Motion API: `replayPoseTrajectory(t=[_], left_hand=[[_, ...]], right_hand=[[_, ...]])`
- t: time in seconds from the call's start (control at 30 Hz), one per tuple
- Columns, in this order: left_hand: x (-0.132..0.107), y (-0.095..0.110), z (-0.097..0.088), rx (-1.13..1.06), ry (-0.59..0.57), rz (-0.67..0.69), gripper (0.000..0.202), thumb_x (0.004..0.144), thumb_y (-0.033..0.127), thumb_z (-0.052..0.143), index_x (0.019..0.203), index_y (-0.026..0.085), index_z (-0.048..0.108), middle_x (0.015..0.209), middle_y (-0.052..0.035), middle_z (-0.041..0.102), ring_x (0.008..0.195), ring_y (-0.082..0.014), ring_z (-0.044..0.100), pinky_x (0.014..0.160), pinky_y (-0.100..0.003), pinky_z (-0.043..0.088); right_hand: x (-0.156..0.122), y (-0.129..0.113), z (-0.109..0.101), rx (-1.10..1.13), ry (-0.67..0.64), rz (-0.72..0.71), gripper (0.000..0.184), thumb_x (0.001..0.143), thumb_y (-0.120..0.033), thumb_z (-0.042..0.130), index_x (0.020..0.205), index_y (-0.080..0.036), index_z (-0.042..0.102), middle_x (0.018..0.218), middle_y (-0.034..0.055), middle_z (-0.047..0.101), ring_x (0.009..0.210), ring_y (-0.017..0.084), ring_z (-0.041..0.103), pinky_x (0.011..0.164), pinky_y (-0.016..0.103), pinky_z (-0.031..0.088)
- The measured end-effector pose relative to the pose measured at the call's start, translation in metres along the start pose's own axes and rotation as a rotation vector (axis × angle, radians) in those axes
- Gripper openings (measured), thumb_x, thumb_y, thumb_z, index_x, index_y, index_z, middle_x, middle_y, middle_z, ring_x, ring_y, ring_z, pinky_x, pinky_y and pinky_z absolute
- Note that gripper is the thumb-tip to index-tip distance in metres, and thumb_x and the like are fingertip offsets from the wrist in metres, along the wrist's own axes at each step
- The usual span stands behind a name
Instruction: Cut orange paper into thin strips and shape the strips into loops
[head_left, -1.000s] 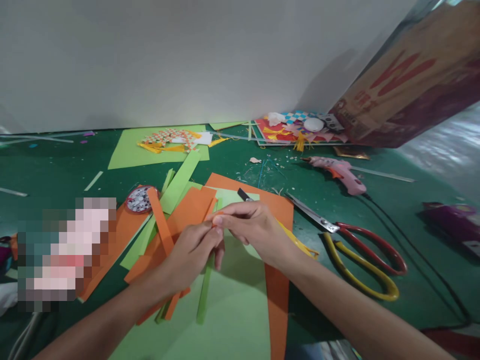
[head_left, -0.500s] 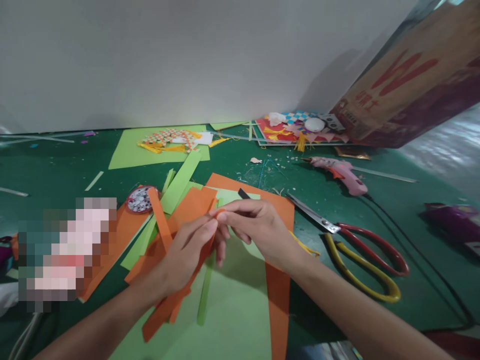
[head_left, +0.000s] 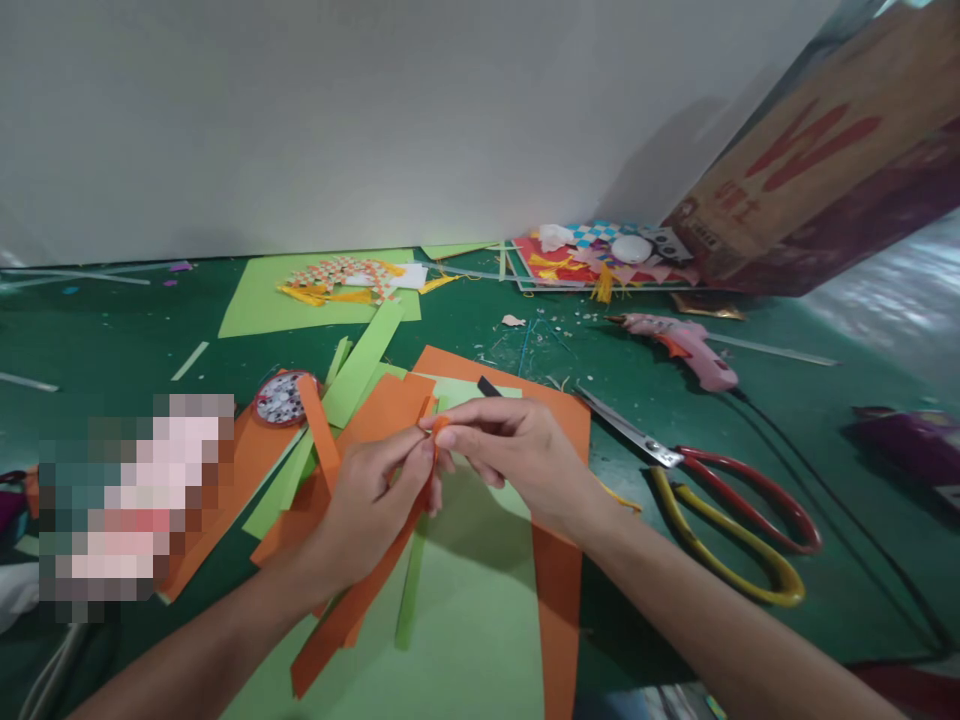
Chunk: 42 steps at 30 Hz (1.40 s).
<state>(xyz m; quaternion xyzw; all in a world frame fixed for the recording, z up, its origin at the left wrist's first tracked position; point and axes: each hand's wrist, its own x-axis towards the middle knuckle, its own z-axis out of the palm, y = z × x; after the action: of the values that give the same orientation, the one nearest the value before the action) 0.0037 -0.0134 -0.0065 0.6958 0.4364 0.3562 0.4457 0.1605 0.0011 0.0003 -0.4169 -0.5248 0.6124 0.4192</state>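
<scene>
Between the fingertips of my left hand (head_left: 386,490) and my right hand (head_left: 517,445) is a small piece of orange paper (head_left: 440,425). Thumb and forefinger of each hand pinch it, and my fingers cover most of its shape. Both hands are over a light green paper sheet (head_left: 480,610), which lies on a larger orange sheet (head_left: 559,620). Left of and under my left hand are orange paper strips (head_left: 322,650). A narrow green strip (head_left: 409,590) lies on the green sheet below my fingers.
Scissors (head_left: 667,457) with red and yellow handles lie to the right. Behind them is a pink glue gun (head_left: 686,350) with a black cord. Woven paper pieces (head_left: 337,275) lie at the back, and a paper bag (head_left: 810,170) stands at the back right. A round tin (head_left: 281,400) is at left.
My left fingers have shifted slightly on the orange paper, and more of it shows between the fingertips. The orange strip below my left hand has moved a little. My right hand stays nearly still.
</scene>
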Motion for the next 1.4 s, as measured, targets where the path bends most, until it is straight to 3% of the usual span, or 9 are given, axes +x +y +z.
replayPoseTrajectory(t=[0.1,0.37,0.8,1.4], left_hand=[[0.0001,0.0006,0.0,0.096,0.044,0.028,0.029,0.091,0.025,0.038,0.068,0.017,0.054,0.05,0.0035,0.058,0.046,-0.0087,0.052,0.05,-0.019,0.04],[-0.0008,0.0034,0.0016,0.17,0.059,-0.014,0.029,0.09,0.024,0.038,0.069,0.018,0.056,0.05,0.0035,0.059,0.046,-0.0091,0.054,0.049,-0.018,0.041],[-0.0015,0.0025,0.0025,0.152,0.055,-0.006,0.029,0.091,0.024,0.037,0.071,0.017,0.058,0.05,0.0035,0.059,0.044,-0.0088,0.053,0.048,-0.018,0.041],[-0.0014,0.0031,0.0037,0.122,0.063,0.008,0.029,0.09,0.023,0.038,0.07,0.017,0.057,0.049,0.0032,0.06,0.042,-0.0082,0.053,0.046,-0.018,0.041]], right_hand=[[0.0003,0.0009,-0.0008,0.015,-0.002,-0.026,0.021,0.071,-0.038,0.071,0.074,-0.017,0.071,0.056,-0.0034,0.055,0.043,0.003,0.034,0.039,0.02,0.027],[-0.0016,-0.0015,-0.0007,0.031,0.014,-0.008,0.026,0.07,-0.042,0.072,0.065,-0.017,0.066,0.043,-0.0075,0.04,0.041,0.004,0.031,0.041,0.021,0.023],[-0.0018,-0.0018,-0.0011,0.083,0.004,-0.021,0.014,0.071,-0.03,0.07,0.067,-0.017,0.069,0.044,-0.0074,0.043,0.04,0.004,0.032,0.04,0.021,0.023],[-0.0006,-0.0003,-0.0011,0.069,0.008,-0.007,0.014,0.071,-0.031,0.07,0.069,-0.017,0.069,0.042,-0.008,0.041,0.039,0.004,0.032,0.038,0.021,0.023]])
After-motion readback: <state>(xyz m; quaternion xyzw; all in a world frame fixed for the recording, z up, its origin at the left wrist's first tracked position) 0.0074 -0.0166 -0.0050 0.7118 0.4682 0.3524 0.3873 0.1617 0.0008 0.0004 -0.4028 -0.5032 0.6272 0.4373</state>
